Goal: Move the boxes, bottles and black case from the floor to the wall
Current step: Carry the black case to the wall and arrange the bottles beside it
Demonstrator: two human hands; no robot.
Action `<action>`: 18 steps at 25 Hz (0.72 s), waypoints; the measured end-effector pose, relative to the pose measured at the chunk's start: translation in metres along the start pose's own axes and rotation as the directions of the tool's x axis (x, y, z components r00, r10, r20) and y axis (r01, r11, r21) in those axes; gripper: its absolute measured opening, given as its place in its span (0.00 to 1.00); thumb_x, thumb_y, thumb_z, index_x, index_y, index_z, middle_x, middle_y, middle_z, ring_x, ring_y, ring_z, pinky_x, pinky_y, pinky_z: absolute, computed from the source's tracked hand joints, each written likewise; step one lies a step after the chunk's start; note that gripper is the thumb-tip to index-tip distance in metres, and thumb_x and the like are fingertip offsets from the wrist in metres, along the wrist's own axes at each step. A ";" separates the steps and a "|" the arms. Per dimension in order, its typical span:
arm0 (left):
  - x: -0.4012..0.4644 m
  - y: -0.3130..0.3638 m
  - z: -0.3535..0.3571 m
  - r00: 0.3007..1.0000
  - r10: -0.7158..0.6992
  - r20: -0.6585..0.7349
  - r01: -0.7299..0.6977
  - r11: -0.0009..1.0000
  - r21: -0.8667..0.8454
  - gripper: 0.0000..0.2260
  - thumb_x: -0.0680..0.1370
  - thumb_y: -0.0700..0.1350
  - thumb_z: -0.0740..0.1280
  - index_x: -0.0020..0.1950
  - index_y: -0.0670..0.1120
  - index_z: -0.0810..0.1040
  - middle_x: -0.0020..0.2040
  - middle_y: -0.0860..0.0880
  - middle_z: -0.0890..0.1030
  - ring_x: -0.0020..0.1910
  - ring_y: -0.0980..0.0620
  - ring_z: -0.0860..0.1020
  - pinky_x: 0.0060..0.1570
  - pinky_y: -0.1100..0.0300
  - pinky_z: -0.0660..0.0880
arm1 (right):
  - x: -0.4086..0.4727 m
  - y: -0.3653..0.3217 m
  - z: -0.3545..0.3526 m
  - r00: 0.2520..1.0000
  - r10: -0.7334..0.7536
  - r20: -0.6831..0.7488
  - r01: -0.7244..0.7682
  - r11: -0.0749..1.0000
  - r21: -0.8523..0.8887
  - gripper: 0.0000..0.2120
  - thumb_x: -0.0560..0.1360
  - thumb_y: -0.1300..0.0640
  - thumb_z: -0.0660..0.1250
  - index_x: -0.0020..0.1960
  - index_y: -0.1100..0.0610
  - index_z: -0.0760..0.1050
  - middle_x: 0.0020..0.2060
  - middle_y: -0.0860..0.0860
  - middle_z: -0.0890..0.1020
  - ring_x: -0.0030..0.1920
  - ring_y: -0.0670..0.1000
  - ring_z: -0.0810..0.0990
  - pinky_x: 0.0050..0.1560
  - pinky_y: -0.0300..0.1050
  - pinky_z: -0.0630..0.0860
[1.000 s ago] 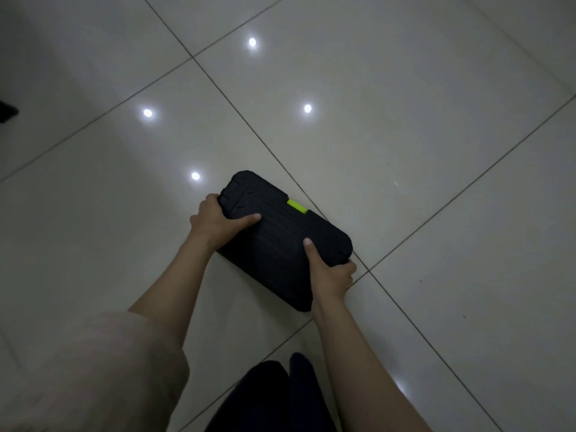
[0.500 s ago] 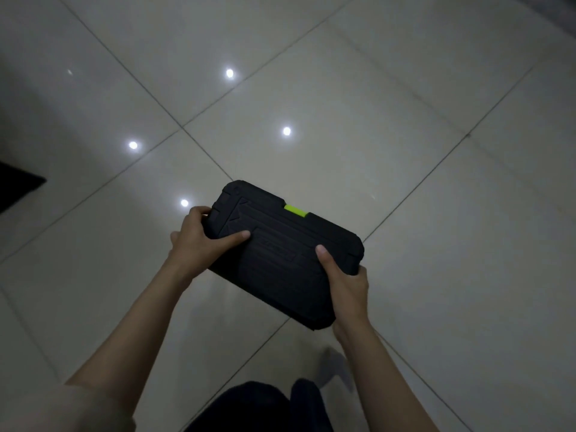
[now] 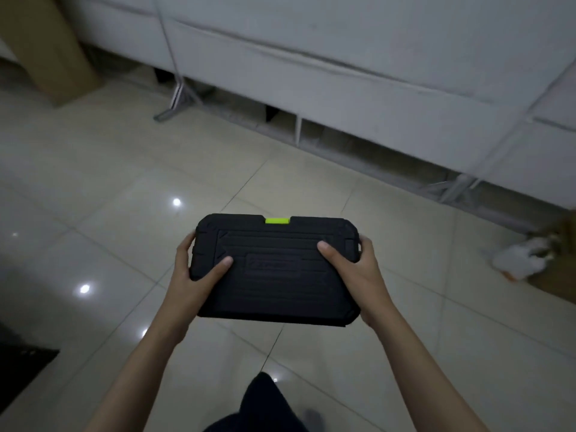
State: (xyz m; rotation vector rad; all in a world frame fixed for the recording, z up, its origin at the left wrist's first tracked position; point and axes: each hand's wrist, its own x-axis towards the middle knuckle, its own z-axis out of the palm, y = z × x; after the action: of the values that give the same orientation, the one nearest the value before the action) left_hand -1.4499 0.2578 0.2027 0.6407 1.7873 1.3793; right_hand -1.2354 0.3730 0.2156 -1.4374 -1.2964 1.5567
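The black case (image 3: 276, 269), ribbed, with a green latch on its far edge, is held level above the tiled floor in the middle of the view. My left hand (image 3: 194, 274) grips its left end, thumb on top. My right hand (image 3: 353, 275) grips its right end the same way. Ahead runs a white wall or low white unit (image 3: 358, 67) across the top of the view.
A tall cardboard box (image 3: 50, 48) stands at the top left by the wall. White items on brown cardboard (image 3: 530, 260) lie at the right. Metal stand legs (image 3: 174, 104) rest near the wall's base. A dark object (image 3: 21, 366) is at the lower left.
The case has come up off the floor and turned level in both hands. My view has swung up from bare tiles to face the white wall and the boxes near it.
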 end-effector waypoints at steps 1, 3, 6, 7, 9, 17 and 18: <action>-0.013 0.036 0.017 0.997 0.073 0.032 -0.074 0.997 0.018 0.28 0.71 0.50 0.71 0.64 0.67 0.61 0.58 0.60 0.73 0.55 0.60 0.75 0.45 0.58 0.76 | -0.012 -0.028 -0.026 0.995 -0.094 -0.035 0.093 0.995 -0.030 0.33 0.68 0.46 0.72 0.68 0.47 0.61 0.59 0.45 0.75 0.56 0.46 0.77 0.55 0.44 0.75; -0.035 0.095 0.057 0.976 0.176 0.127 -0.184 0.981 0.056 0.32 0.71 0.49 0.71 0.70 0.64 0.60 0.61 0.60 0.72 0.58 0.61 0.73 0.54 0.57 0.75 | -0.035 -0.069 -0.082 0.970 -0.223 -0.101 0.219 0.974 -0.050 0.33 0.70 0.46 0.69 0.70 0.43 0.58 0.60 0.40 0.71 0.57 0.42 0.73 0.58 0.41 0.72; -0.055 0.151 0.130 0.928 0.265 0.262 -0.294 0.952 0.081 0.35 0.70 0.49 0.72 0.72 0.61 0.58 0.67 0.57 0.70 0.63 0.56 0.73 0.60 0.57 0.72 | -0.055 -0.096 -0.162 0.930 -0.295 -0.220 0.295 0.955 -0.034 0.28 0.73 0.47 0.67 0.69 0.42 0.60 0.53 0.31 0.70 0.52 0.33 0.72 0.46 0.28 0.73; -0.060 0.162 0.155 0.912 0.283 0.297 -0.317 0.946 0.074 0.35 0.70 0.49 0.72 0.72 0.61 0.58 0.68 0.56 0.71 0.63 0.56 0.73 0.59 0.59 0.71 | -0.057 -0.099 -0.187 0.917 -0.300 -0.265 0.303 0.953 -0.030 0.26 0.73 0.48 0.67 0.67 0.43 0.61 0.52 0.31 0.71 0.51 0.32 0.72 0.42 0.25 0.74; -0.070 0.180 0.213 0.876 0.309 0.371 -0.352 0.935 0.052 0.34 0.70 0.47 0.72 0.72 0.60 0.60 0.67 0.56 0.72 0.61 0.58 0.74 0.55 0.63 0.71 | -0.059 -0.105 -0.242 0.890 -0.299 -0.344 0.307 0.951 -0.031 0.23 0.73 0.49 0.67 0.65 0.44 0.63 0.51 0.33 0.72 0.48 0.31 0.74 0.40 0.24 0.74; -0.082 0.200 0.408 0.802 0.273 0.532 -0.337 0.941 0.025 0.31 0.71 0.46 0.72 0.70 0.59 0.64 0.65 0.54 0.75 0.61 0.55 0.76 0.64 0.51 0.72 | -0.030 -0.105 -0.416 0.836 -0.237 -0.494 0.270 0.963 -0.005 0.22 0.74 0.49 0.67 0.65 0.46 0.64 0.51 0.35 0.72 0.51 0.36 0.73 0.46 0.34 0.73; -0.076 0.202 0.433 0.793 0.266 0.548 -0.337 0.941 0.031 0.31 0.71 0.46 0.72 0.70 0.58 0.64 0.65 0.53 0.75 0.62 0.54 0.75 0.65 0.50 0.72 | -0.020 -0.106 -0.435 0.827 -0.234 -0.511 0.268 0.963 -0.008 0.23 0.74 0.49 0.67 0.66 0.46 0.63 0.51 0.35 0.72 0.51 0.36 0.73 0.47 0.35 0.72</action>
State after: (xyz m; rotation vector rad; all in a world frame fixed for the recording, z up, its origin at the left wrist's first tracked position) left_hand -1.0663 0.5024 0.3678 1.2944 1.3527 1.1296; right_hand -0.8270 0.4882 0.3597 -1.4389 -1.0479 0.9434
